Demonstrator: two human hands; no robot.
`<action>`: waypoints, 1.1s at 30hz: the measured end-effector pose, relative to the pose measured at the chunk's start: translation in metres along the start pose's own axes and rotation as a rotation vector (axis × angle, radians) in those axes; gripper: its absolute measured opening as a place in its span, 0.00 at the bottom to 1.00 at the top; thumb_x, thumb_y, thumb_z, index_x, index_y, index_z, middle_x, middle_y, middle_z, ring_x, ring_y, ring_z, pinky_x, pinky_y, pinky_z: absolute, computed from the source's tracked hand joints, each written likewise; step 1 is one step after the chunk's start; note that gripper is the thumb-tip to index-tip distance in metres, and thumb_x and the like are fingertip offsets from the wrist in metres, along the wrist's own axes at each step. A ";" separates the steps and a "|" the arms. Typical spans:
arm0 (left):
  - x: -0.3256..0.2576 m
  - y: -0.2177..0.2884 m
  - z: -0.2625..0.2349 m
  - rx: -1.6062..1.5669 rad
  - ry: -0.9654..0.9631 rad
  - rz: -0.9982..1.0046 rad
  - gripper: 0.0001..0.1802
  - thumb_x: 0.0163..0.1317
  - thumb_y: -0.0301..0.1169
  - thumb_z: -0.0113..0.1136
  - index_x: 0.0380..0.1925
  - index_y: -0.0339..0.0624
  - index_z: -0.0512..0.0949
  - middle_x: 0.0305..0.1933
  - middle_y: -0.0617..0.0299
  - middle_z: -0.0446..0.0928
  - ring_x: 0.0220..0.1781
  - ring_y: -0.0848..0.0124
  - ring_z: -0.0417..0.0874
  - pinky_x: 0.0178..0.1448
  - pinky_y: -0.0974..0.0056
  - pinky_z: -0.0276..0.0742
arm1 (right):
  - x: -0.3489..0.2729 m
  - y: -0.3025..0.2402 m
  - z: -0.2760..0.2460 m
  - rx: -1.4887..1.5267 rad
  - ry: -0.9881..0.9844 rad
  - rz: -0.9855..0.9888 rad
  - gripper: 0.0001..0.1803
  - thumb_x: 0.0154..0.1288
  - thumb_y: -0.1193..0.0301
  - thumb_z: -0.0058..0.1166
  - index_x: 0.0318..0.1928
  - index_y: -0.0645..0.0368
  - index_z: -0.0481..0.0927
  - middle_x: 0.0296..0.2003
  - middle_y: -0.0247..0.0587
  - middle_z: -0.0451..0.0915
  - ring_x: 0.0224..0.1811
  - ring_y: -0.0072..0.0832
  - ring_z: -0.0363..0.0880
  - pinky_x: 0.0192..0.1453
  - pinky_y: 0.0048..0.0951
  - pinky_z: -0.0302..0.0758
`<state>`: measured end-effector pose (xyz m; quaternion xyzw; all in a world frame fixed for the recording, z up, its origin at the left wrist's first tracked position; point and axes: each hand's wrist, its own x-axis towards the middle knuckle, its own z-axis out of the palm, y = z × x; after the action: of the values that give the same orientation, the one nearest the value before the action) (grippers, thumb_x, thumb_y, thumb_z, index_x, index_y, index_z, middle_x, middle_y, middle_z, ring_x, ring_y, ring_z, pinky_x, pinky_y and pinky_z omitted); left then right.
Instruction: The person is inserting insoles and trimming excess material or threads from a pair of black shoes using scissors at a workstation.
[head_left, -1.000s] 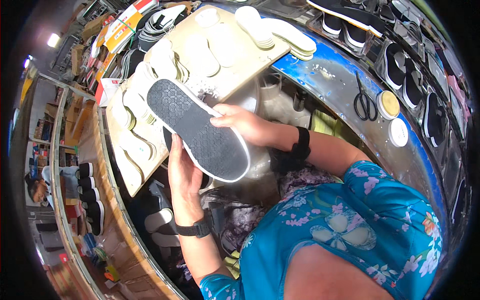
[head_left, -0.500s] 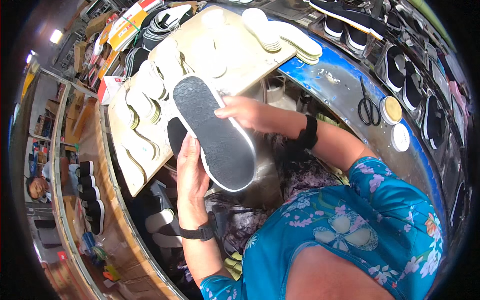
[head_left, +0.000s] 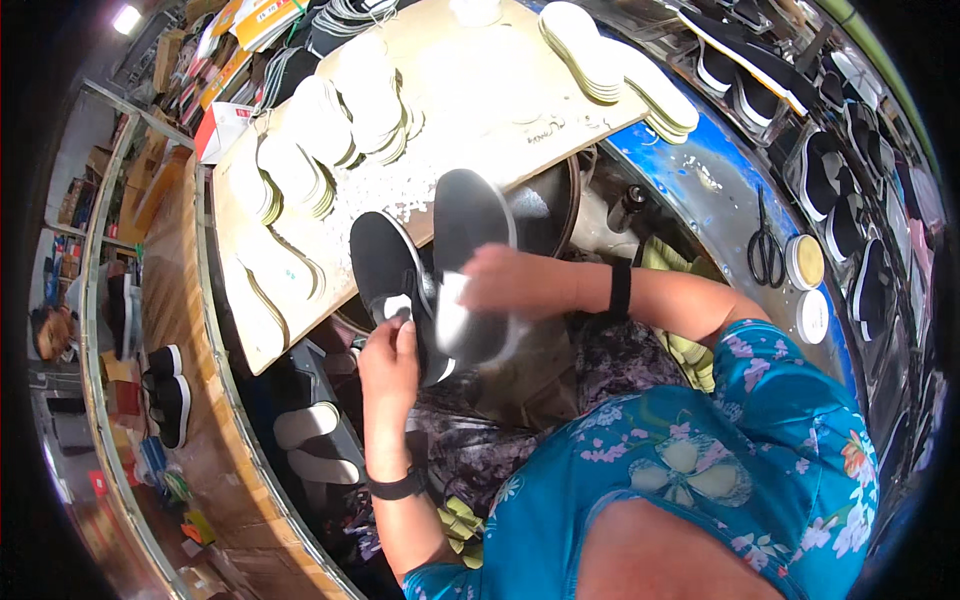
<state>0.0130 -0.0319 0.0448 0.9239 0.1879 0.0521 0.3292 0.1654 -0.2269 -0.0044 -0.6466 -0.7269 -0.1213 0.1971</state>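
Note:
My left hand holds a black cloth shoe by its heel end, toe pointing away from me. My right hand is closed on a dark grey rubber sole, which stands lengthwise right beside the shoe and touches it. The sole is motion-blurred. Both are held over a dark round metal tub in front of my lap. Each wrist carries a black band.
A wooden board ahead bears stacks of pale insoles and more insoles. The blue bench on the right holds scissors, two round tins and rows of black-and-white shoes. Black shoes stand on the floor at left.
The sole has swung from lying slantwise, tread up, to pointing straight away from me. The black shoe now shows beside it. My left hand has slid down to the shoe's heel.

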 end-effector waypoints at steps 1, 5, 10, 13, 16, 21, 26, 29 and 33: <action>0.003 0.006 0.004 -0.005 0.008 -0.007 0.23 0.60 0.39 0.52 0.44 0.27 0.70 0.29 0.40 0.76 0.36 0.55 0.80 0.40 0.60 0.72 | -0.004 -0.001 0.001 0.007 -0.007 -0.002 0.26 0.41 0.70 0.57 0.47 0.54 0.71 0.43 0.39 0.70 0.51 0.35 0.65 0.57 0.41 0.59; 0.025 0.030 0.013 0.171 -0.103 -0.138 0.30 0.57 0.46 0.54 0.43 0.24 0.69 0.34 0.34 0.75 0.42 0.45 0.77 0.44 0.54 0.72 | -0.012 -0.012 -0.019 0.224 -0.152 0.102 0.24 0.41 0.71 0.54 0.45 0.55 0.72 0.43 0.39 0.71 0.50 0.37 0.66 0.55 0.40 0.60; 0.035 0.042 0.030 0.241 -0.151 -0.144 0.34 0.54 0.51 0.54 0.39 0.22 0.68 0.35 0.31 0.74 0.43 0.42 0.75 0.47 0.51 0.71 | 0.013 -0.006 -0.047 0.350 -0.593 0.425 0.24 0.44 0.68 0.58 0.46 0.56 0.72 0.41 0.41 0.71 0.47 0.38 0.69 0.48 0.40 0.67; 0.027 0.054 0.036 0.195 -0.183 -0.102 0.31 0.54 0.44 0.53 0.45 0.22 0.63 0.34 0.32 0.75 0.41 0.43 0.76 0.47 0.51 0.72 | 0.020 -0.030 -0.035 -0.056 -0.019 0.790 0.35 0.35 0.65 0.65 0.47 0.61 0.65 0.35 0.46 0.70 0.40 0.42 0.73 0.37 0.37 0.73; 0.026 0.054 0.040 0.148 -0.167 -0.070 0.24 0.51 0.34 0.55 0.41 0.24 0.65 0.34 0.31 0.73 0.41 0.39 0.74 0.44 0.49 0.70 | 0.036 -0.029 -0.016 -0.265 -0.068 0.886 0.36 0.35 0.65 0.66 0.46 0.61 0.62 0.34 0.44 0.71 0.38 0.41 0.74 0.31 0.34 0.74; 0.020 0.043 0.041 0.110 0.000 0.074 0.23 0.50 0.26 0.51 0.48 0.27 0.64 0.28 0.34 0.74 0.32 0.41 0.76 0.37 0.47 0.71 | 0.049 -0.009 -0.012 0.036 0.014 0.848 0.15 0.50 0.74 0.48 0.41 0.64 0.69 0.36 0.48 0.71 0.40 0.43 0.72 0.39 0.39 0.71; 0.016 0.007 0.013 -0.009 0.057 0.147 0.22 0.54 0.31 0.52 0.48 0.29 0.67 0.28 0.37 0.75 0.33 0.46 0.78 0.37 0.52 0.73 | 0.062 0.001 -0.016 0.300 -0.167 0.679 0.31 0.45 0.74 0.56 0.53 0.68 0.65 0.49 0.56 0.69 0.53 0.48 0.66 0.57 0.36 0.65; 0.017 -0.026 -0.052 -0.201 0.058 -0.009 0.23 0.55 0.36 0.54 0.48 0.32 0.70 0.33 0.43 0.77 0.35 0.50 0.79 0.41 0.56 0.74 | 0.114 0.016 -0.061 0.240 -0.311 0.624 0.34 0.46 0.68 0.60 0.55 0.65 0.64 0.51 0.55 0.69 0.55 0.45 0.66 0.58 0.35 0.64; 0.051 -0.125 -0.101 0.246 0.440 -0.002 0.28 0.50 0.36 0.61 0.50 0.32 0.68 0.49 0.45 0.70 0.50 0.52 0.72 0.55 0.56 0.68 | 0.205 0.040 -0.036 0.228 -0.396 0.410 0.26 0.46 0.68 0.58 0.48 0.63 0.69 0.46 0.49 0.72 0.51 0.45 0.68 0.52 0.36 0.67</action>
<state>-0.0010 0.1365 0.0438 0.9232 0.2607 0.2286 0.1657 0.1917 -0.0537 0.1155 -0.7646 -0.6144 0.1319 0.1433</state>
